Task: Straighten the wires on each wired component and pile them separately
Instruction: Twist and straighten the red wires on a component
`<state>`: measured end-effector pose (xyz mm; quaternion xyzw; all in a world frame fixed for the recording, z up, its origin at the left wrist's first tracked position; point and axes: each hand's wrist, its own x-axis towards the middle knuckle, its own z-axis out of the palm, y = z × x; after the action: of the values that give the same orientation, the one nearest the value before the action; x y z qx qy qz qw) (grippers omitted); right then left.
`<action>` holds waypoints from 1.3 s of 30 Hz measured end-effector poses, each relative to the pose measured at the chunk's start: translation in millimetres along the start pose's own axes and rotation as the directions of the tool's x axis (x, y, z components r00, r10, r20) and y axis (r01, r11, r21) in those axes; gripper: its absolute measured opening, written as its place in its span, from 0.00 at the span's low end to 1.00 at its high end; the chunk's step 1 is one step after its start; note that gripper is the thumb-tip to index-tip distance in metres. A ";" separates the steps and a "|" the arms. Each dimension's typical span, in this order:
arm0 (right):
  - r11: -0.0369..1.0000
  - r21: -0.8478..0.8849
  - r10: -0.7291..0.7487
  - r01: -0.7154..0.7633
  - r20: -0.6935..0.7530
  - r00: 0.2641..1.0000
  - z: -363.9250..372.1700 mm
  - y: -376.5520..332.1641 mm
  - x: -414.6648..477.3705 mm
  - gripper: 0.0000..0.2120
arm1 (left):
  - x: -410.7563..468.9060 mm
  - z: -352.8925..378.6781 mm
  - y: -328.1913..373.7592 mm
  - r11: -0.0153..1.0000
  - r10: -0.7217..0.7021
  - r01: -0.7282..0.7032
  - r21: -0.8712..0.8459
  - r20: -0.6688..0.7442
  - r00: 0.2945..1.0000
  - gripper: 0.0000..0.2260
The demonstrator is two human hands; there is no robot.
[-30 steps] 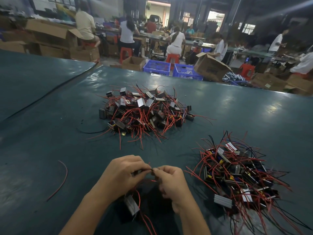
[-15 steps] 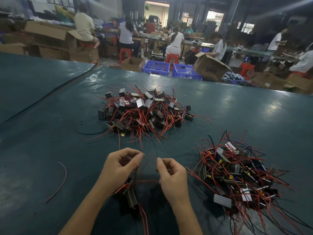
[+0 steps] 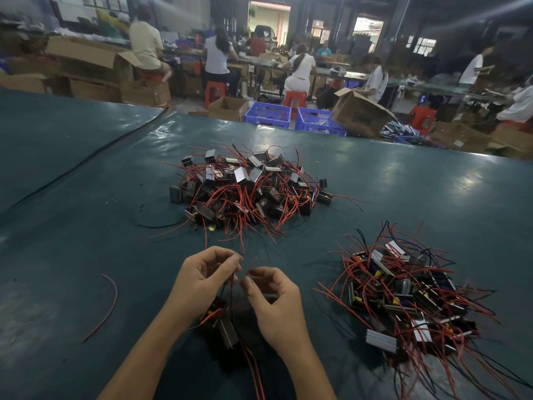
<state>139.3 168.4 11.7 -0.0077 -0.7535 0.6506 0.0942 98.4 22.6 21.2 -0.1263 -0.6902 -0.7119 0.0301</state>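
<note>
Left hand (image 3: 204,280), just right of a stray red wire (image 3: 106,304) lying on the table (image 3: 72,226), is curled and pinching the wires (image 3: 233,280) of one component (image 3: 224,327) between thumb and forefinger. The body sits low under the heel of that hand; I can't tell if it's resting on the table or hanging. Right hand (image 3: 274,307) is curled too, with thumb and forefinger closed on what looks like a red wire end, right beside the left fingertips. Main risk as I see it: the body isn't gripped, only the wires are. A hard pull to straighten them would load the point where they enter the body, so a wire could kink or tear out. The body could also swing and slip. More red wires trail from it toward me, partly under my forearms. They could snag on a wrist and twist what I've just straightened. The far heap (image 3: 248,189) straight ahead is well apart from the hands, so it's low risk. The right heap (image 3: 403,298) is nearer, and its loose red and black ends splay toward my right hand. A careless drop there could hook them and drag parts out. I can't tell from here which heap is the finished one, so dropping it on the wrong one is the other failure.
</note>
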 end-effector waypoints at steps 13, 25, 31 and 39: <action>0.985 0.159 -0.044 0.071 -0.163 0.986 -5.0 0.9 6.8 0.03 | 3.3 -6.6 -0.2 0.999 -0.016 0.019 0.031 -0.101 0.995 0.05; 0.988 0.101 -0.089 0.120 -0.272 0.958 -16.1 0.2 6.0 0.03 | -2.1 -5.2 5.5 0.992 0.047 -0.041 0.121 -0.046 0.998 0.07; 0.987 0.086 -0.108 0.134 -0.264 0.959 -14.7 1.2 5.9 0.03 | -3.5 -4.5 8.1 0.986 0.076 -0.065 0.151 -0.066 0.995 0.04; 0.986 0.038 -0.149 0.164 -0.260 0.954 -14.0 0.2 5.0 0.03 | -2.7 -5.4 8.6 0.950 0.204 -0.147 0.276 -0.193 0.960 0.04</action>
<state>136.4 182.7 14.0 -0.0294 -0.7136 0.6568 0.2421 102.2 16.5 28.9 -0.1034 -0.7557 -0.6195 0.1857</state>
